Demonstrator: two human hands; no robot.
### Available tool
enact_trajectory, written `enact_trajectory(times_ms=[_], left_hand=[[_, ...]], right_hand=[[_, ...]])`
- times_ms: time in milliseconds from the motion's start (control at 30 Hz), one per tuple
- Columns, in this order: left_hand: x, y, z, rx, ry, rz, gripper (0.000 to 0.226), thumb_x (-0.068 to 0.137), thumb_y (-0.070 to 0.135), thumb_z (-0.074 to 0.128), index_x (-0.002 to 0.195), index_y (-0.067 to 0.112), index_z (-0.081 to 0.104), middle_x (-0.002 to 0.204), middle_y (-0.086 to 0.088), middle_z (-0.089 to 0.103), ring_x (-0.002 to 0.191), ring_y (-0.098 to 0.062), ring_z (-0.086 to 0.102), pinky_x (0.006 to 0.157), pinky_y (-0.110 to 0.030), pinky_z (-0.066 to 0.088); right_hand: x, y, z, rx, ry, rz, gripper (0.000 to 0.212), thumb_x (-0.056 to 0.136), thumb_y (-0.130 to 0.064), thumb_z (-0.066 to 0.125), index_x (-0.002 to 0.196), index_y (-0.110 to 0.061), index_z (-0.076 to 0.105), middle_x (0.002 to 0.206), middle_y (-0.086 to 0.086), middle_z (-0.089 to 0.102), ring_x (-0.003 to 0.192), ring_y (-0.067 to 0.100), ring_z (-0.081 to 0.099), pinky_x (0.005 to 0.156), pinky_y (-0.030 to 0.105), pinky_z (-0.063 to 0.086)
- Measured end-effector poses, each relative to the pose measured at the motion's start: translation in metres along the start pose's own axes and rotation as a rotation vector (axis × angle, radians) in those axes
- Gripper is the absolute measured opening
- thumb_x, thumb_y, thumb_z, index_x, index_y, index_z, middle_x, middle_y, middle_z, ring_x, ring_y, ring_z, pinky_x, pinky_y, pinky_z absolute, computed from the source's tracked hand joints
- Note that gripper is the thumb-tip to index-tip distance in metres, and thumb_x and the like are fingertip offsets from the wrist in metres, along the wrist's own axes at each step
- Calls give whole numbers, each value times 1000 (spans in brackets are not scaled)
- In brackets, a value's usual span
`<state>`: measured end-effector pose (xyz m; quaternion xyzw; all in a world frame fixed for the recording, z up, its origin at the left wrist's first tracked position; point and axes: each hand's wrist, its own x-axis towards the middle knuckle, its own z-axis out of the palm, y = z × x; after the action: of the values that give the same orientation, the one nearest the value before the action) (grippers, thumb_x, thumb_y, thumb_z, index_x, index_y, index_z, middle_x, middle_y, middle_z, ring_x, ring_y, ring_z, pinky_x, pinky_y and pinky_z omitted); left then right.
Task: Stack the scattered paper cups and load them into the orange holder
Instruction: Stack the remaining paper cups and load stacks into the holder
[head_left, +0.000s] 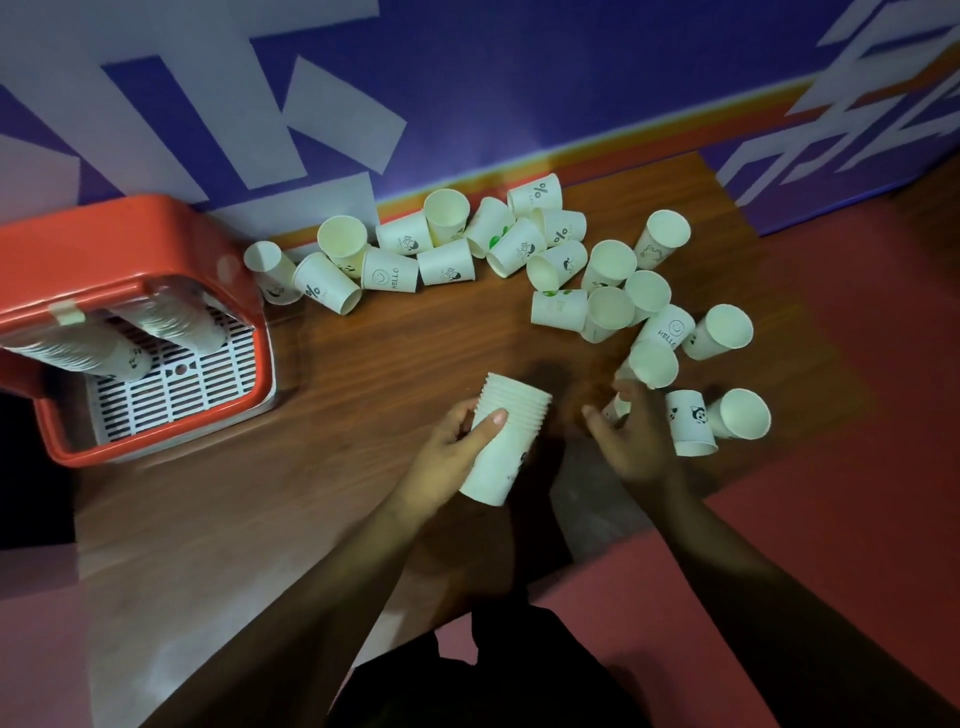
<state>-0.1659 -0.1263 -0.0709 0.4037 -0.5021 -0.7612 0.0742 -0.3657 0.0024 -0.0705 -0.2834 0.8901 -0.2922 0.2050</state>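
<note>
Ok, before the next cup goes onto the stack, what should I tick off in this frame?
1. Left hand grips the stack of cups securely: ok.
2. The stack's open end points away from the person, free to take another cup: ok.
3. Right hand has hold of a cup: cannot tell, motion blur.
4. Loose cups lie close to the right hand: ok.
5. Orange holder has room left: cannot tell; stacks already lie inside.
</note>
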Motion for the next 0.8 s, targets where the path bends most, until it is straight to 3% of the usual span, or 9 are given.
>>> enact_trajectory(times_ms=[33,133,200,300,433,500,600,700,800], left_hand=[[-1,3,7,-66,-13,-17,34,103,40,59,130,20,63,121,-9,75,95,-16,76,79,-26,61],[-6,11,23,-338,-71,-109,43,104,47,47,130,18,66,110,-10,78,90,-20,75,75,-31,63],[-6,12,28,-484,-80,-157,54,99,53,50,136,16,63,106,-10,78,86,-20,75,72,-31,63],[-7,10,32,-512,-70,-178,57,99,55,51,140,16,62,107,-11,76,85,-21,74,71,-33,62],[-7,9,38,-453,-33,-184,45,99,51,53,131,22,66,109,-8,78,90,-21,75,80,-37,60],[-6,8,42,-377,-25,-169,39,100,44,57,130,21,65,116,-8,77,96,-21,76,83,-37,60],[0,4,47,-248,4,-104,53,85,35,77,133,21,62,132,-9,71,110,-21,73,87,-35,61],[7,6,53,-96,4,-71,71,72,44,86,137,29,61,135,-3,70,120,-24,70,100,-44,59],[15,14,64,-66,-48,-99,68,75,54,83,134,27,66,130,-9,73,115,-31,71,104,-50,56]], right_hand=[[5,12,-8,-86,37,-38,51,87,-39,65,124,-6,56,124,19,57,111,31,54,94,40,45],[14,39,-19,-293,-108,51,41,90,-30,62,122,-4,59,128,22,51,116,39,51,97,42,45],[16,58,-12,-359,-104,-54,41,87,-33,54,108,0,66,118,27,57,110,43,55,96,47,49],[22,84,-1,-391,-91,-157,20,80,-17,62,87,1,69,105,25,62,99,41,62,91,42,51],[31,80,-9,-331,-89,-227,9,81,-4,68,88,1,70,108,19,58,96,33,61,92,36,48],[33,70,-18,-208,-77,-256,10,83,-9,71,90,-1,71,111,16,58,98,28,60,94,33,45],[34,45,-47,177,42,-42,11,83,-21,76,79,-13,71,106,10,62,92,18,61,83,26,44],[31,20,-79,683,51,203,3,86,-22,74,86,-19,73,110,0,71,101,11,67,85,23,48],[34,7,-92,809,-58,199,9,86,-18,73,93,-13,75,107,2,74,102,15,69,91,32,53]])
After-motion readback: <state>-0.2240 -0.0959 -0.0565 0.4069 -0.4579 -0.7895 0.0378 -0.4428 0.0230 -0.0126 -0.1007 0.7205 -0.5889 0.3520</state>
